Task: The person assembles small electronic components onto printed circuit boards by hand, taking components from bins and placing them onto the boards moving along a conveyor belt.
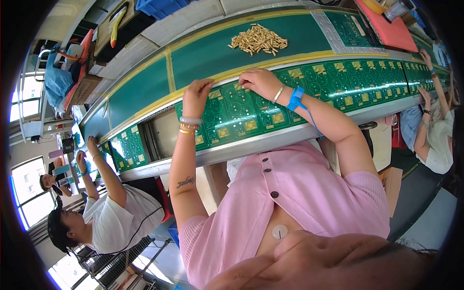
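Observation:
Both my hands are over the far edge of a large green circuit board [232, 113] printed with circles and gold pads. My left hand [195, 94] is closed, thumb and fingertips pinched together at the board's far left corner; whatever they hold is too small to make out. Further right, my right hand [262, 83] bends down with its fingers pinched close to the board's far edge, and the fingertips hide what is between them. Beyond my hands a heap of small brass-coloured cylindrical parts [258, 39] lies on the green mat [203, 53].
More green boards [357, 82] run along the metal rail [232, 147] to the right. Left of my board is a gap [162, 130] in the line, then another board [128, 149]. Co-workers sit at left [121, 217] and right [435, 140]. A red-pink tray [386, 26] stands far right.

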Demonstrator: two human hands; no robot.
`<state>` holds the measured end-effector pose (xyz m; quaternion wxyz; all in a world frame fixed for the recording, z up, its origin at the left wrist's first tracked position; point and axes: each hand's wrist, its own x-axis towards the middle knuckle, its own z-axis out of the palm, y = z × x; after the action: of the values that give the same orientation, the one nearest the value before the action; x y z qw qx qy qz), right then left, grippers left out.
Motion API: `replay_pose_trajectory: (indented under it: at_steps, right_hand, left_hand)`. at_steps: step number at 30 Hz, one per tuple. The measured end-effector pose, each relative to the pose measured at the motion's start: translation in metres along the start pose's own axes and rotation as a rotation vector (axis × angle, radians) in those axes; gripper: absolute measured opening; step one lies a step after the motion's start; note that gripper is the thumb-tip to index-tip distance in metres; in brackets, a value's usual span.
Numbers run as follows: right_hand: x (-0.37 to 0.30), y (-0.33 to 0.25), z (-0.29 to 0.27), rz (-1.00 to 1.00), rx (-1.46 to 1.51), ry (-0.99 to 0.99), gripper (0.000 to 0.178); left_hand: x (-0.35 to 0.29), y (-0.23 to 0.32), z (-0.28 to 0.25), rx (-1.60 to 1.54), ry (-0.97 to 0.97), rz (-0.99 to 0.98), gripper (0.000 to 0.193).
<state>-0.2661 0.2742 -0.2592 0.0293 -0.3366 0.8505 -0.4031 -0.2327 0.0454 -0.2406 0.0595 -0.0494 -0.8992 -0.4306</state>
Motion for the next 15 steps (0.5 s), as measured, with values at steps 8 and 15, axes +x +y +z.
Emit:
replay_pose_trajectory:
  at_steps: [8, 15]
  right_hand:
    - [-0.001, -0.001, 0.005, -0.061, -0.010, 0.049, 0.007]
    - [0.002, 0.004, 0.013, -0.182, -0.064, 0.041, 0.006]
  left_hand:
    - [-0.037, -0.005, 0.004, -0.313, -0.105, -0.269, 0.016]
    - [-0.045, 0.006, 0.007, -0.234, -0.087, -0.195, 0.015]
